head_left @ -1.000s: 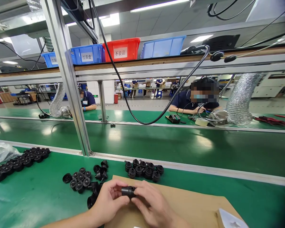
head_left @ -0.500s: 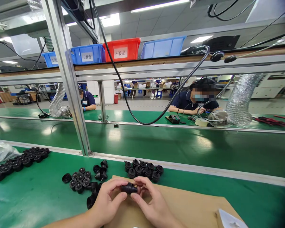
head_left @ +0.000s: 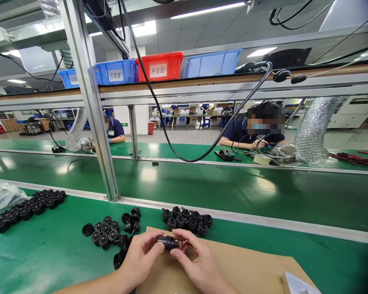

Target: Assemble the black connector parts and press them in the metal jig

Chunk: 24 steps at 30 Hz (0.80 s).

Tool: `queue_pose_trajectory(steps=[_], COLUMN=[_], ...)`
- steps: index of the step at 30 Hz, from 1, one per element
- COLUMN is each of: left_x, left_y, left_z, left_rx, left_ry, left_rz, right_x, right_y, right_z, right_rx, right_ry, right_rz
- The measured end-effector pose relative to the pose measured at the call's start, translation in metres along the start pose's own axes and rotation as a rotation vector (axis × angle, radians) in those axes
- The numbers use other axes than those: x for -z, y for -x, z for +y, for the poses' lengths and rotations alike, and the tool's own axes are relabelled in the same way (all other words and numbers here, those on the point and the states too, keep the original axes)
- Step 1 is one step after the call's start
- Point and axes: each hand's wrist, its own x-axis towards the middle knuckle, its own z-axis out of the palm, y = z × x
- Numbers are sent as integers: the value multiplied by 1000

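A small black cylindrical part (head_left: 168, 243) is held over a brown cardboard sheet (head_left: 233, 261). My left hand (head_left: 143, 255) grips its left end between thumb and fingers. On its right end are the fingertips of my right hand (head_left: 196, 255), closed round it. Just beyond the hands stands a group of black capped parts (head_left: 185, 220) on the green table. Left of my left hand lie round black parts (head_left: 104, 232) with their open sides up, and black elbow-like pieces (head_left: 131, 220).
More black parts (head_left: 30, 208) and a clear plastic bag (head_left: 3, 196) lie at the far left. A metal post (head_left: 95, 122) rises behind the table edge. A white object (head_left: 297, 283) rests at the lower right. People sit across the green belt (head_left: 202, 183).
The black part has turned slightly between my fingers, showing a different side. The background has shifted slightly right in the view, and small dark pieces on the belt have moved right.
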Motion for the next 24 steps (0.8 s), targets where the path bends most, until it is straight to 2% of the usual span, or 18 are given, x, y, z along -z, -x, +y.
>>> queue_pose_trajectory(steps=[2,4,8,13,18,20,24], left_x=[0,1,2,2,1,2,4], left_y=[0,1,0,0,-1,-2,-1], left_z=[-2,-4,-5,1,2,0,-1], left_rx=[-99,-178,-40,-189,-143,-166,-109], left_ry=[-57,-121,-49,-150,-136,-214,-415], left_rz=[-28,10,29,37,-8,2,20], right_x=[0,1,1,1,0,-1,-9], right_y=[0,-1,-1,-1,0,0,-2], right_z=[0,0,3,6,6,6,8], right_rx=[-42,-107,-148,-121,-70,-48,-1], right_ry=[-34,-86,-120,-101,-4,43,117], right_rz=[-4,4,20,20,-12,-21,-26])
